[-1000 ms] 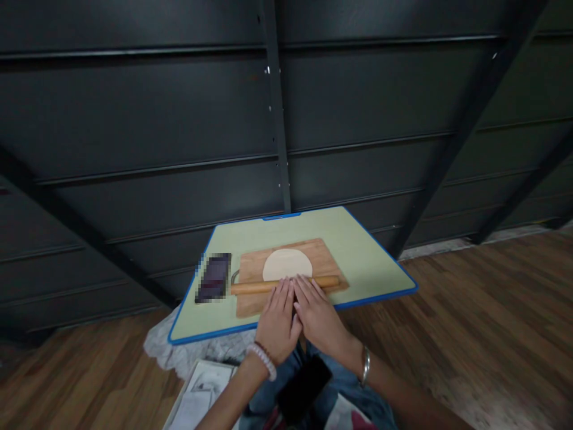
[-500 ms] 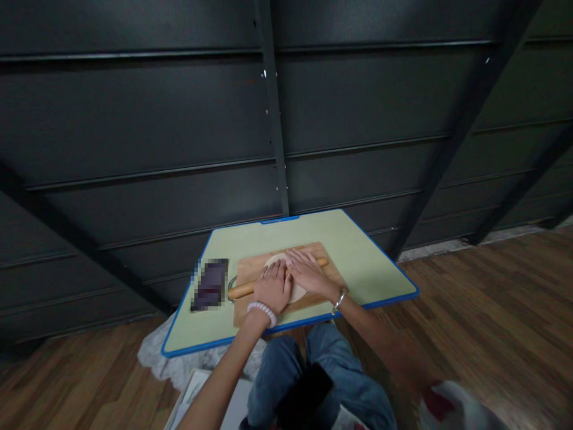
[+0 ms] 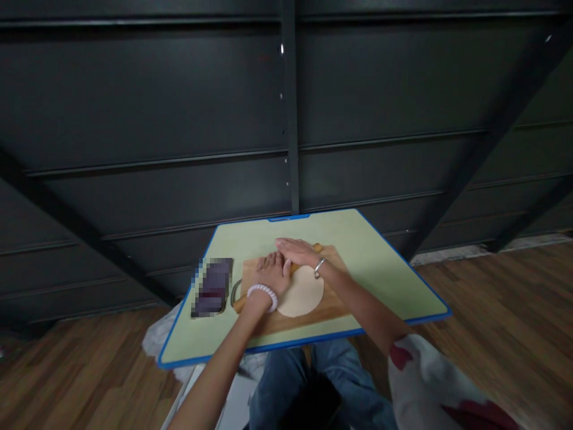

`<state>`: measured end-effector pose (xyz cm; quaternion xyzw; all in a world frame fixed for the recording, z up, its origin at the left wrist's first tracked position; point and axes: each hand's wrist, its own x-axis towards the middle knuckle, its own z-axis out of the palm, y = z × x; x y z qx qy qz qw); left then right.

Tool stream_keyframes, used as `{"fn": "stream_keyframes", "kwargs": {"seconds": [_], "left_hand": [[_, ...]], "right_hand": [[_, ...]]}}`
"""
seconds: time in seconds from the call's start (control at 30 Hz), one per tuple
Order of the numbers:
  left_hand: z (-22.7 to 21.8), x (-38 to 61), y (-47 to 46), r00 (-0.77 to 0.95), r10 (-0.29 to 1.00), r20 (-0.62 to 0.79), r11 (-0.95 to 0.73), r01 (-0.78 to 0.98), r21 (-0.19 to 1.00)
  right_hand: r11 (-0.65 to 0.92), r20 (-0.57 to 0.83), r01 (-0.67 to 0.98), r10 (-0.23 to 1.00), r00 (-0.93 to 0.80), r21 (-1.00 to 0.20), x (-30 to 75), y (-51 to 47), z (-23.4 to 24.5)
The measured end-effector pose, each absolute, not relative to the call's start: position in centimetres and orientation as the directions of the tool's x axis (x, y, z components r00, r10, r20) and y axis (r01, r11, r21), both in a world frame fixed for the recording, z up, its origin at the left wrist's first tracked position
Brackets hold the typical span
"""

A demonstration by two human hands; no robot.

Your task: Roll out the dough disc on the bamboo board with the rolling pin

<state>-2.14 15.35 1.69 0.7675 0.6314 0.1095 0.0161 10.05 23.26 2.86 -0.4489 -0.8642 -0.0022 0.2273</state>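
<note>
A wooden rolling pin (image 3: 239,305) lies slanted across a wooden board (image 3: 336,298). My left hand (image 3: 272,276) is open, its palm flat on the pin and its fingers stretched forward. Farther along the pin, my right hand (image 3: 297,251) also lies flat and open, fingers pointing left. Both hands cover most of the pin; its two ends show. Under and in front of it is a thin, round sheet of dough (image 3: 303,292), with its far edge hidden by the pin and hands.
The board rests on a pale green folding table (image 3: 380,263) with a blue edge. A dark flat object (image 3: 213,288), blurred by pixels, lies on the left. A curved metal handle (image 3: 235,291) shows at the board's left side. A dark panelled wall (image 3: 201,107) stands behind.
Both hands and the rolling pin have moved away from me over the board, uncovering more of the dough on the near side. The view has shifted slightly.
</note>
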Motion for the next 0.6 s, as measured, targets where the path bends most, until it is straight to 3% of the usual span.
{"fn": "stream_keyframes", "kwargs": {"seconds": [0.13, 0.3, 0.6], "left_hand": [[1.8, -2.6, 16.6, 0.135, 0.987, 0.091, -0.151, 0.967, 0.205], [2.3, -2.7, 17.4, 0.073, 0.997, 0.027, -0.077, 0.978, 0.195], [2.4, -2.8, 17.9, 0.042, 0.995, -0.089, -0.024, 0.979, 0.203]], "right_hand": [[0.693, 0.244, 0.698, 0.719, -0.65, -0.18, 8.7, 25.6, 3.3], [0.739, 0.165, 0.648, 0.674, -0.72, -0.185, 7.2, 26.7, 3.7], [0.631, 0.274, 0.745, 0.772, -0.574, -0.218, 7.2, 26.2, 4.0]]}}
